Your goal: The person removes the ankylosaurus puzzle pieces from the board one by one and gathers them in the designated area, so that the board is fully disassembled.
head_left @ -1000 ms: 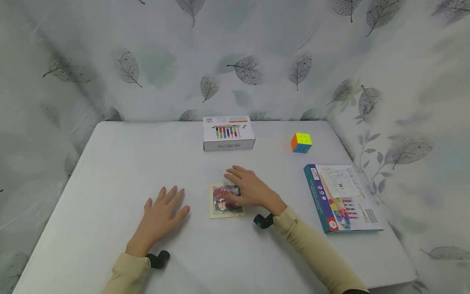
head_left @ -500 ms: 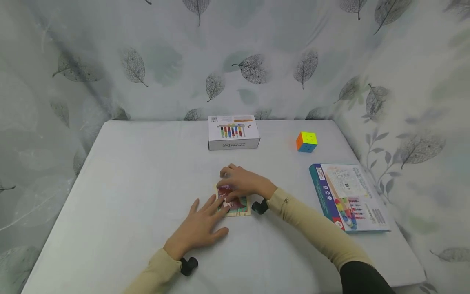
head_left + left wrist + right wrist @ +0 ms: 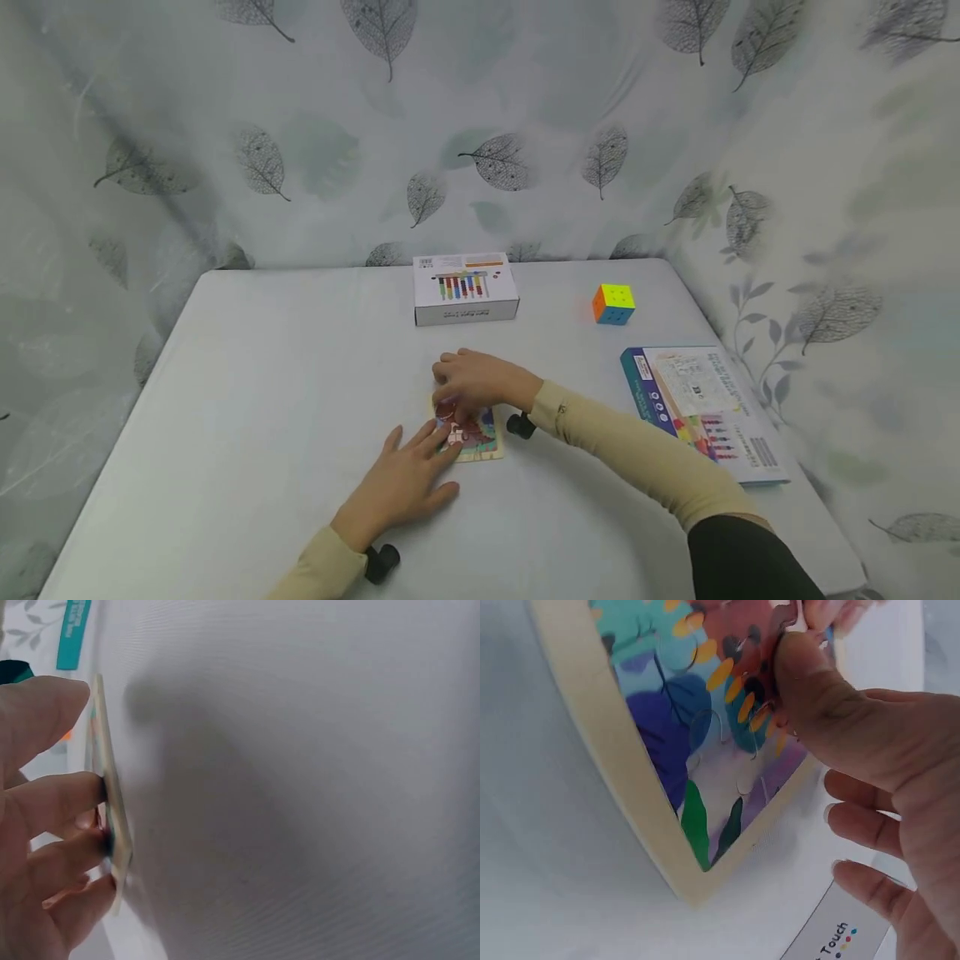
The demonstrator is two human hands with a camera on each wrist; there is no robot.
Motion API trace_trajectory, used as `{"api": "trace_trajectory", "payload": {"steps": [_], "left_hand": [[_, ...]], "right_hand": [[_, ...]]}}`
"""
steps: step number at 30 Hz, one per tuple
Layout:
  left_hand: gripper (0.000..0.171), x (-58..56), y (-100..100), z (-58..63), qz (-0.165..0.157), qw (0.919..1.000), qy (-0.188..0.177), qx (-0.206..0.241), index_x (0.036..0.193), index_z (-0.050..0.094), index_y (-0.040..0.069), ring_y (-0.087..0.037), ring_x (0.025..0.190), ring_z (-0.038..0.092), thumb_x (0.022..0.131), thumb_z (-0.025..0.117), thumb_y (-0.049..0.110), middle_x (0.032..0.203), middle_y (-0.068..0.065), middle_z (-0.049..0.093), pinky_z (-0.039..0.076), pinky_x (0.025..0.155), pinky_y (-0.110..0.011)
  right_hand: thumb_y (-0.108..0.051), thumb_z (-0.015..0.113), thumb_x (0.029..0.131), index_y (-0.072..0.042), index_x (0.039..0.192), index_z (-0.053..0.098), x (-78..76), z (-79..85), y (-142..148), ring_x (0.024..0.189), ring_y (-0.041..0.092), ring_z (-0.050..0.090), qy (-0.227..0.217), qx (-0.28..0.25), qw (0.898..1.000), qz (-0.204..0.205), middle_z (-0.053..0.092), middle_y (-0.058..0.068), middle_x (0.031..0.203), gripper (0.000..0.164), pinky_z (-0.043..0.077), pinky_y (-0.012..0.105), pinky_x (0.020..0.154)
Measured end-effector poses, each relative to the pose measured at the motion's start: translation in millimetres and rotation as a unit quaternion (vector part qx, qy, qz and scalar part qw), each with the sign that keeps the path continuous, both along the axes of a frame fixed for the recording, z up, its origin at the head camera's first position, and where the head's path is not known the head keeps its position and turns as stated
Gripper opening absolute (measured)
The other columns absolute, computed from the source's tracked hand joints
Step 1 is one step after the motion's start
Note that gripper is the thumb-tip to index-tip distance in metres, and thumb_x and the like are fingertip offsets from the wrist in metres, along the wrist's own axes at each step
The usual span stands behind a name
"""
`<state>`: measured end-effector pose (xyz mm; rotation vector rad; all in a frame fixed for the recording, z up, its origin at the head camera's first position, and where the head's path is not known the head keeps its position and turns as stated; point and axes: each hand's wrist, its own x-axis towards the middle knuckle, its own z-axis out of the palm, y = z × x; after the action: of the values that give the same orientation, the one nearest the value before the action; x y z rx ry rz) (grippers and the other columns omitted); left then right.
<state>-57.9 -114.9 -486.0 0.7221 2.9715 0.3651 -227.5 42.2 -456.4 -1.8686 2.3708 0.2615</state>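
A small square jigsaw puzzle (image 3: 480, 446) with a pale wooden frame lies on the table, its brown, blue and green picture partly covered by both hands. My left hand (image 3: 408, 483) rests its outstretched fingertips on the puzzle's near left part. In the left wrist view those fingers (image 3: 64, 799) touch the thin board at its edge. My right hand (image 3: 480, 383) is over the far side, thumb and forefinger pinching a brown puzzle piece (image 3: 754, 634) at its edge. The other fingers of that hand curl loosely beyond the frame.
A white box (image 3: 465, 292) with a colourful picture stands behind the puzzle. A colourful puzzle cube (image 3: 613, 304) sits at the back right. On the right lies a larger flat box (image 3: 705, 412) with a teal side. The white table (image 3: 247, 400) meets leaf-patterned curtains.
My left hand has moved right onto the puzzle from the bare table. My right hand has shifted slightly left, and its fingers have curled from spread to pinching a puzzle piece.
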Motion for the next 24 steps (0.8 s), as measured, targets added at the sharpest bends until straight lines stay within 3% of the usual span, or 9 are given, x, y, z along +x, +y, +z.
{"api": "trace_trajectory", "payload": {"steps": [7,14,21,24], "left_hand": [[0.05,-0.7,1.2,4.8,0.006,0.9999,-0.004,-0.012,0.138,0.061,0.019,-0.033,0.143,0.048,0.096,0.06,0.046,0.15,-0.008,0.055,0.036,0.112,-0.068],[0.049,0.2,2.7,6.9,0.008,0.9999,-0.014,-0.003,0.137,0.062,0.018,-0.034,0.143,0.048,0.095,0.061,0.044,0.15,-0.009,0.056,0.037,0.111,-0.068],[0.049,0.8,3.5,7.1,0.01,0.9999,-0.013,0.003,0.137,0.063,0.018,-0.034,0.143,0.048,0.095,0.062,0.043,0.149,-0.009,0.056,0.037,0.111,-0.068],[0.048,1.3,3.4,7.2,0.01,0.9999,-0.01,0.006,0.136,0.063,0.018,-0.034,0.143,0.048,0.095,0.063,0.043,0.149,-0.009,0.056,0.038,0.11,-0.068]], "right_hand": [[-0.025,0.074,0.089,-0.027,0.109,0.074,-3.2,-3.6,-10.8,0.092,0.011,0.059,0.01,-0.021,0.999,0.035,0.066,-0.004,0.106,0.021,0.053,0.024,0.085],[-0.021,0.075,0.088,-0.025,0.11,0.073,-2.5,-6.5,-11.8,0.082,0.008,0.054,-0.02,-0.017,0.999,0.022,0.065,-0.005,0.103,0.022,0.054,0.022,0.082],[-0.015,0.063,0.098,-0.021,0.105,0.069,-3.2,-12.6,-10.1,0.076,0.007,0.052,-0.021,-0.039,0.999,0.019,0.063,-0.004,0.098,0.011,0.053,0.021,0.076],[-0.013,0.06,0.099,-0.017,0.101,0.066,-3.6,-13.1,-8.6,0.079,0.008,0.057,-0.05,-0.052,0.997,0.008,0.063,-0.003,0.097,0.007,0.053,0.021,0.078]]}}
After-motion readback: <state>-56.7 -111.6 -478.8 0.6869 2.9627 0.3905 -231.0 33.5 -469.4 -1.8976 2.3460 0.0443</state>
